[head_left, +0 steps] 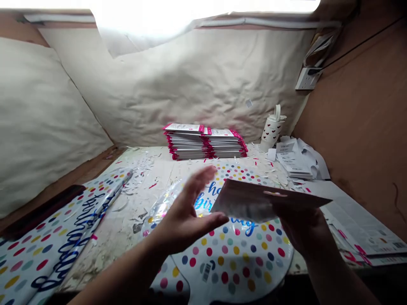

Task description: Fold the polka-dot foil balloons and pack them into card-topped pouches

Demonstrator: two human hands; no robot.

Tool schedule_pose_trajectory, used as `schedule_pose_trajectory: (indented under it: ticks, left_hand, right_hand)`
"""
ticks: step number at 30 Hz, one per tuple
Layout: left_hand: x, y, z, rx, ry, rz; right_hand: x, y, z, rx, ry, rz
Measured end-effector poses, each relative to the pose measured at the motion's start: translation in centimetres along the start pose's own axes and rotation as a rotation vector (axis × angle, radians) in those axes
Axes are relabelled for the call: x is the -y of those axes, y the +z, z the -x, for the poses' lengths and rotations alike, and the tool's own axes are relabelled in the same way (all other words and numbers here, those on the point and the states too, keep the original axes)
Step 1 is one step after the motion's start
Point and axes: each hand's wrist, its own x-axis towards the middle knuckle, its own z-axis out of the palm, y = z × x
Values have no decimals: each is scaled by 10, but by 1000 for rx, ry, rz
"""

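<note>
My right hand [302,228] grips a flat, dark-looking card package [254,199] with a slotted hang hole, tilted nearly edge-on above the table. Its face is in shadow, so the print cannot be read. Near the package's left edge is my left hand [187,207], thumb and fingers spread apart with nothing between them; it is slightly blurred. Beneath both hands lies a flat white foil balloon [235,271] with coloured dots, blue birthday lettering and a small barcode. Part of the lettering is hidden behind the package and my left hand.
Pink-edged cards [206,144] stand in stacks at the back. To their right are a white tumbler [272,129] and paper labels [294,159]. Dotted birthday foils [41,250] lie at left, printed card sheets [372,228] at right. Paper scraps litter the worktable [149,169].
</note>
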Motion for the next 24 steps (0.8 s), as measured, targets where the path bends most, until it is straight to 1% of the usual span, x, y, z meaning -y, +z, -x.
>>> schedule_pose_trajectory:
  ticks: [1,2,3,4,6,7,8,9,10,11,13,15,17,19,20,22,24]
  left_hand:
    - [7,-1,-3,66,-21,27]
    - [15,-3,-8,102,-11,9]
    - [25,-7,-15,83,16,-59]
    - [36,-13,-25,11,53,-167]
    - [66,-31,-56,-196,126,-437]
    - [84,-42,-76,-261,119,-563]
    - [104,-54,-97,-267,96,-670]
    - [125,-64,-119,-233,52,-768]
    - [147,-73,-140,-156,-21,-865]
    - [167,-80,-159,-50,-114,-961]
    - [202,-87,-188,30,-193,-995]
    - [227,-89,-206,83,-248,-997]
    - [241,-88,-217,124,-294,-1001]
    - [245,-87,-223,149,-327,-1002]
    - [244,-87,-225,152,-334,-1002]
    - [236,-86,-225,142,-328,-1004]
    - [219,-85,-215,116,-289,-1000]
  right_hand:
    - [-8,2,-4,-46,25,-73]
    - [-15,2,-8,-53,36,-131]
    - [-21,0,-12,-54,41,-171]
    - [-26,-2,-15,-60,50,-190]
    - [-36,-10,-19,-102,98,-166]
    - [-40,-15,-18,-126,143,-130]
    - [-45,-20,-15,-142,199,-83]
    - [-51,-25,-11,-148,257,-35]
    - [-56,-30,-5,-150,307,9]
    - [-63,-35,1,-145,353,49]
    - [-76,-44,16,-153,417,118]
    - [-89,-55,29,-190,454,173]
    - [-98,-63,39,-230,490,203]
    - [-104,-67,45,-243,532,204]
    - [-105,-66,46,-234,547,204]
    - [-104,-56,48,-203,551,216]
    - [-102,-41,48,-151,521,235]
